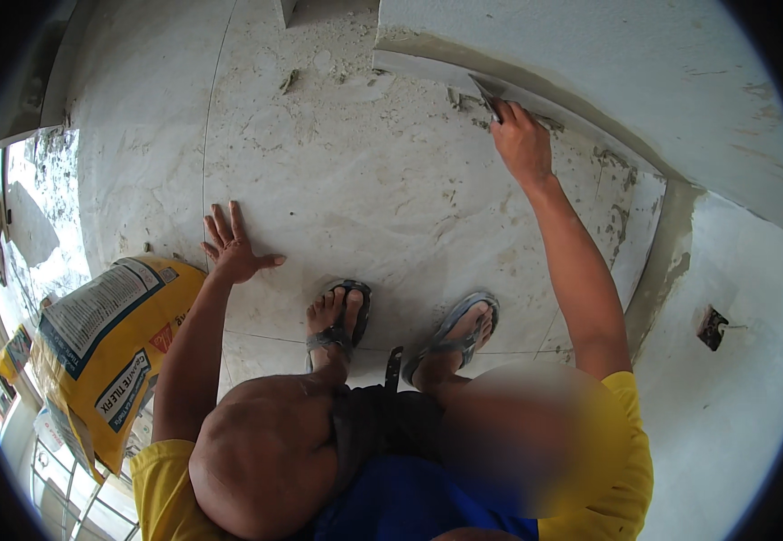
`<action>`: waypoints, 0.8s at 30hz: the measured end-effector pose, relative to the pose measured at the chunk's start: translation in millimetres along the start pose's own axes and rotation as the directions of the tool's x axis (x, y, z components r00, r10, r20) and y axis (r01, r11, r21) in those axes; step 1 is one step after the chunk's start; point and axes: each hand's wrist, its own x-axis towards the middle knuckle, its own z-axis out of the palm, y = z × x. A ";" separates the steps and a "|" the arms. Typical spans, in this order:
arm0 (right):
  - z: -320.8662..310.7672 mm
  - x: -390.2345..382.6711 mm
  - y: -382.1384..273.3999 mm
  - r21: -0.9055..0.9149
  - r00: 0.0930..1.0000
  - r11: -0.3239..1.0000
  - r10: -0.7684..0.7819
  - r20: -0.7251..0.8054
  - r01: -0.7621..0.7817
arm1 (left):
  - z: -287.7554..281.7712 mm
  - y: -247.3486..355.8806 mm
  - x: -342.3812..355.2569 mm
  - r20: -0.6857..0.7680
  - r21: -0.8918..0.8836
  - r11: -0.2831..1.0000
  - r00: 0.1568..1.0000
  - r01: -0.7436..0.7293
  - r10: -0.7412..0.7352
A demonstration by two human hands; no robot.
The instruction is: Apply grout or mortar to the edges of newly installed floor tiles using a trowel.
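My right hand [520,140] is stretched forward and closed on a small metal scraper [486,95]. Its blade is pressed into the joint where the marble-patterned floor tile [355,180] meets the base of the grey wall [608,63]. Lumps of grey mortar lie along that joint. My left hand [232,245] rests flat on the floor tile with its fingers spread, holding nothing. I am squatting, and my two feet in sandals [400,329] stand on the tile between my arms.
A yellow bag of tile adhesive [107,347] lies on the floor beside my left arm. Mortar crumbs [337,68] dot the tile far ahead. A dark recess [712,326] is set in the white wall at right. A railing [67,496] shows at lower left.
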 end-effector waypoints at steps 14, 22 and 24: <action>-0.8 -5.0 12.1 0.043 0.999 0.998 0.051 -0.006 -0.051 | -0.9 2.8 1.6 0.023 -0.003 1.000 1.000 0.020 -0.020; -4.2 -0.9 7.3 0.055 0.998 0.997 0.060 0.037 -0.062 | 0.1 -0.8 0.6 0.006 -0.038 0.999 1.000 0.006 -0.005; -8.3 -11.7 15.8 0.050 0.993 0.992 0.115 0.030 -0.116 | -0.5 0.0 0.0 0.006 -0.036 0.999 1.000 0.003 -0.002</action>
